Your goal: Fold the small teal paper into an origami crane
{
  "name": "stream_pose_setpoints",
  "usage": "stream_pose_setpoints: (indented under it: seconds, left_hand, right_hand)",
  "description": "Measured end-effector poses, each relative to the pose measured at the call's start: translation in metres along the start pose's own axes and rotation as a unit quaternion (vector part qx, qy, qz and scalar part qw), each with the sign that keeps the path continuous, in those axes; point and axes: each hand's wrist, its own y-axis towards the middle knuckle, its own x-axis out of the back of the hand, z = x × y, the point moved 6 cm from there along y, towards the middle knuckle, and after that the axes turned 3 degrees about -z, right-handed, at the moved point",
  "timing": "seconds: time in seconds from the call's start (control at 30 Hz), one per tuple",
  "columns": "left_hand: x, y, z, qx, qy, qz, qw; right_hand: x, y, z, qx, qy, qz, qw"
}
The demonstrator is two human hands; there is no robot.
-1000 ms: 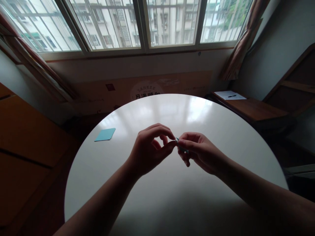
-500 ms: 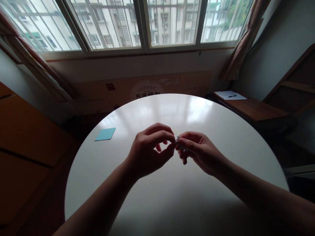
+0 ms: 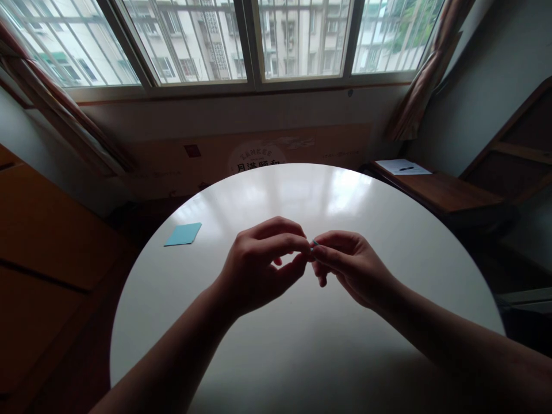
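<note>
Above the middle of the white round table (image 3: 276, 362), my two hands meet at the fingertips. Between them is a small piece of folded light-blue paper (image 3: 315, 242), mostly covered by the fingers. My right hand (image 3: 353, 261) pinches it between thumb and forefinger. My left hand (image 3: 267, 264) is also closed in a pinch, thumb and forefinger at the left end of the paper. A stack of square light-blue paper sheets (image 3: 183, 234) lies on the table to the left, apart from both hands.
Beyond the table's far edge, a printed cardboard panel (image 3: 302, 144) stands under the barred window. At the right is a brown wooden side table (image 3: 461, 192) bearing a white sheet (image 3: 392, 166) and a dark pen (image 3: 406, 168). An orange-brown cabinet (image 3: 52, 241) stands at left.
My left fingertips have moved slightly right, closer against my right fingertips. Less of the folded paper shows below the right thumb than before.
</note>
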Motion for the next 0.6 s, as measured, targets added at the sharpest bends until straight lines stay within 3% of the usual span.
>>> stream_pose_setpoints:
  seconds: [0.37,0.47,0.6]
  left_hand:
    - [-0.001,0.001,-0.008,-0.029,0.063,-0.028,0.997]
    - [-0.002,0.001,-0.002,0.041,0.018,-0.044,0.998]
    - [-0.010,-0.008,0.019,0.217,-0.089,-0.063,0.970]
  right_hand:
    - [-0.002,-0.002,0.005,0.034,-0.014,-0.038,0.999]
    - [0.002,-0.003,0.007,0.036,-0.014,-0.087,0.995]
    - [0.007,-0.003,0.008,0.038,-0.003,-0.115,0.993]
